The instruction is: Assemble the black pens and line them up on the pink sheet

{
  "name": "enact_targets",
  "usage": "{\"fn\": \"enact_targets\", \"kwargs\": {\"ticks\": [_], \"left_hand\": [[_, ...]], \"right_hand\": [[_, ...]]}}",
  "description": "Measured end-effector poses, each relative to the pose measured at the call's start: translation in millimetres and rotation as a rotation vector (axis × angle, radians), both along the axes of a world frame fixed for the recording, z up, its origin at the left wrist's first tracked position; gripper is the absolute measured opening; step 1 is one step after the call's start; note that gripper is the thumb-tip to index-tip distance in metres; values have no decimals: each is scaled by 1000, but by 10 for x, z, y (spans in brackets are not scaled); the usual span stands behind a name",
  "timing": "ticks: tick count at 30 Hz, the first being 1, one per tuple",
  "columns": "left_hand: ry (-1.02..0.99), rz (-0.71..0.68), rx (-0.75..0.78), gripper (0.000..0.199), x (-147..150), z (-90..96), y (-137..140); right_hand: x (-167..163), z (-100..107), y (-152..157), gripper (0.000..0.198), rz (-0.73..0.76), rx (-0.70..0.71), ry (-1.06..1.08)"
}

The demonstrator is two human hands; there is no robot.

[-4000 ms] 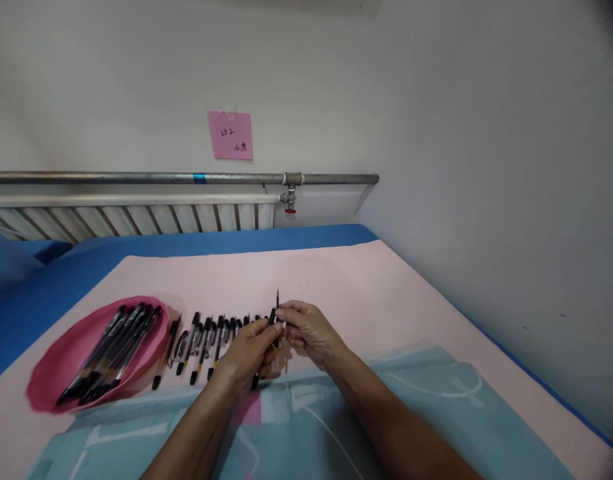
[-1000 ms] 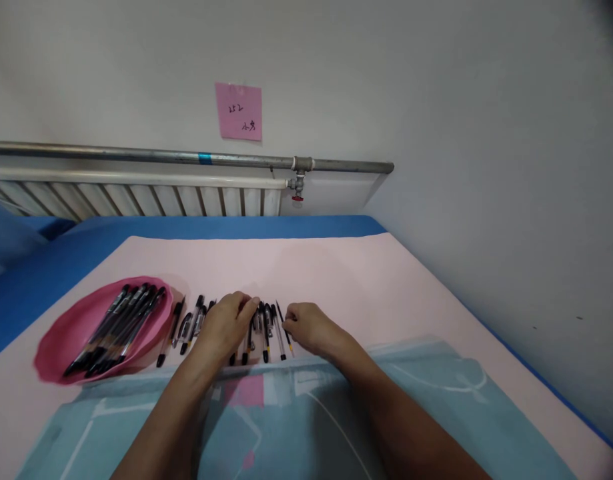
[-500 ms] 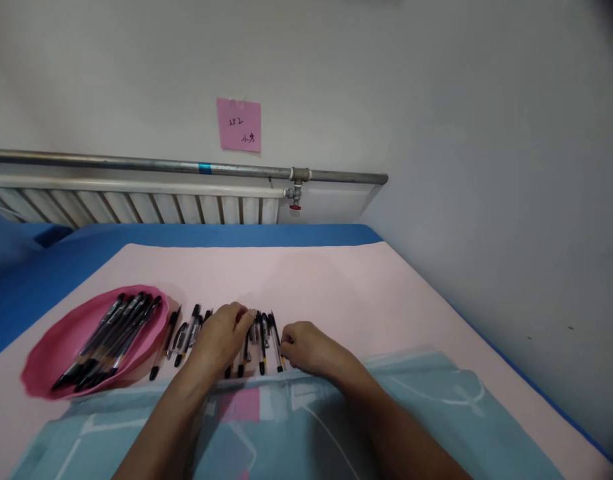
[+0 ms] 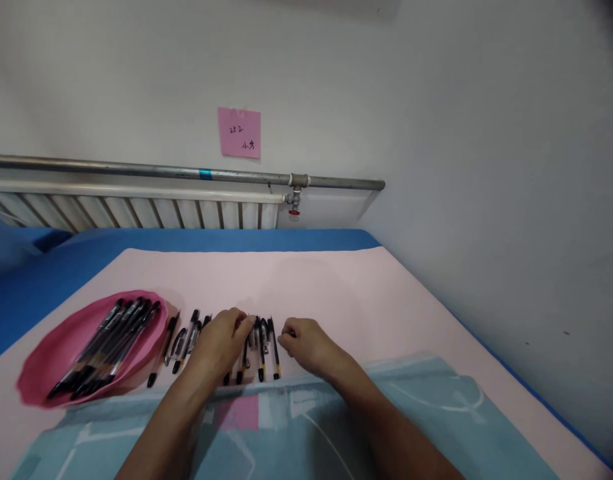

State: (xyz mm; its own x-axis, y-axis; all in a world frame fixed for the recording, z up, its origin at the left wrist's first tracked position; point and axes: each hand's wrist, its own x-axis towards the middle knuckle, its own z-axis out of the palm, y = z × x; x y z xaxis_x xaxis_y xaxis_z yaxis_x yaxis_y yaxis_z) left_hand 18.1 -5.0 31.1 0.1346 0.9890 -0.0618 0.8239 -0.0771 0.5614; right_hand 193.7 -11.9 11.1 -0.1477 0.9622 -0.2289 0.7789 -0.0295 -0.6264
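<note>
Work observed: black-capped pens and their parts, partly gathered and partly laid out. A bundle of pens (image 4: pixel 106 350) lies lengthwise in the pink bowl (image 4: pixel 29 383) at the left; judged by their dark far ends, these are capped. Outside the bowl, a row of pens (image 4: pixel 261 353) lies on the pink cover (image 4: pixel 326 280). The rightmost pen (image 4: pixel 275 350) shows a bare tip at its far end and a yellowish band near its near end, so it seems to be uncapped with a refill inside. A loose cap (image 4: pixel 265 330) lies just left of it; this portion therefore appears unfinished. The left hand (image 4: pixel 221 343) is over the middle of the row, hiding several pens; its grip cannot be determined. The right hand (image 4: pixel 303 340) is just right of the rightmost pen, fingers curled together; whether they hold anything cannot be confirmed.
</note>
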Motion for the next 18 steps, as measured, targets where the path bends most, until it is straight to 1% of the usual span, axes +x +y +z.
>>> {"fn": "enact_targets", "kwargs": {"ticks": [2,7,10,14,16,18], "left_hand": [[12,3,-7,36,1,9,-2],[51,-5,-4,35,-4,-5,9],[71,-16,6,34,-9,-31,13],[90,-15,10,34,-10,-50,8],[99,-16,9,34,-12,-57,9],[105,-21,11,34,-17,-68,14]], "right_hand": [[2,-21,28,16,-19,40,-2],[34,-86,67,16,-39,82,10],[50,-131,84,16,-35,156,72],[56,-207,110,24,55,209,214],[55,-235,121,26,120,231,214],[52,-248,127,27,167,255,164]]}}
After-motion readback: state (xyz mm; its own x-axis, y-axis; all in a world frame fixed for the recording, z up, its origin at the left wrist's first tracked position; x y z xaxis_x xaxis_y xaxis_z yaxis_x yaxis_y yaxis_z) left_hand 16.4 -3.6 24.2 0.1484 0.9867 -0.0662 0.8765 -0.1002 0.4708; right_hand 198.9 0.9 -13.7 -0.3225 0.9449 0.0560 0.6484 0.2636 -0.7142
